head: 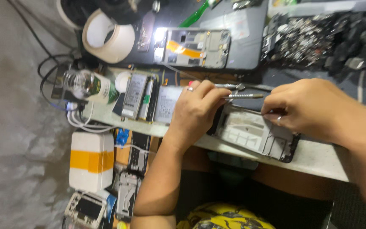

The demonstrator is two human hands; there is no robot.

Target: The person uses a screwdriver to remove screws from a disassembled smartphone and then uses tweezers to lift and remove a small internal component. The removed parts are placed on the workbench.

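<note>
- An opened phone frame (250, 133) lies on the desk (318, 159), near its front edge, between the two hands; its pale inner side faces up and its dark rim hangs slightly over the edge.
- The left hand (195, 111) rests on the frame's left end, fingers curled shut around a slim metal tool (243, 96) that points right across the frame's top. A ring shows on one finger.
- A second thin metal tool (229, 86) lies just above the first, touching the left fingertips; whether the hand grips it too cannot be told.
- The right hand (303, 106) presses on the frame's right part, fingers bent down onto it; it seems to pinch something small there, but what cannot be told.
- Just left of the left hand lie flat grey battery packs (138, 96) and a silver plate (166, 104), side by side.
- Further left lies a clear bottle (87, 86) on its side, amid cables (77, 118).
- Above the hands, another stripped phone frame (193, 48) with an orange strip lies on a dark mat.
- A tape roll (109, 36) stands at upper left; a heap of small dark and metal parts (318, 40) fills the upper right.
- Below the desk edge sit a white box (91, 161) with a yellow band and more phone parts (128, 193).
</note>
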